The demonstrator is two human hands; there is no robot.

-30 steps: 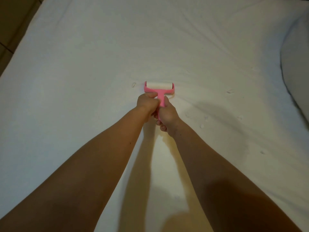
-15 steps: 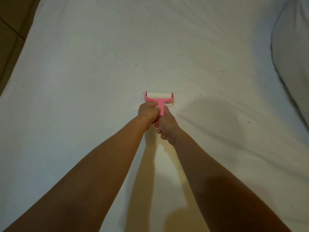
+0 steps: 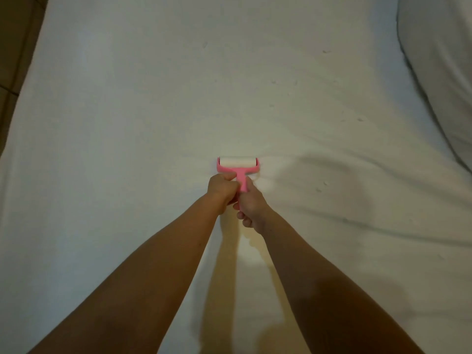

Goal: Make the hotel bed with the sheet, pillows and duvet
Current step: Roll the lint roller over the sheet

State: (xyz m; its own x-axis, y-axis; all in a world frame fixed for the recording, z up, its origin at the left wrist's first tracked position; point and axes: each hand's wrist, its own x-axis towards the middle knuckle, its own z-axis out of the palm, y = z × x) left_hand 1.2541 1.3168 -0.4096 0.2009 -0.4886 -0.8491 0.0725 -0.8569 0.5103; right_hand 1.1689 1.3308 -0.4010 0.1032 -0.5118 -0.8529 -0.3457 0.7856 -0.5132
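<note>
A lint roller [image 3: 238, 164] lies mid-sheet [image 3: 127, 123], a pillow [image 3: 444, 60] at far right, floor [image 3: 15, 47] far left.

both hands [image 3: 238, 195] gripping pink lint roller [image 3: 238, 166] on white sheet [image 3: 127, 149], pillow [image 3: 441, 72] at right

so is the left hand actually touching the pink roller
Touching. The head view shows the left hand curled round the handle of the pink roller just below its head, no gap; the right hand grips lower down.
</note>
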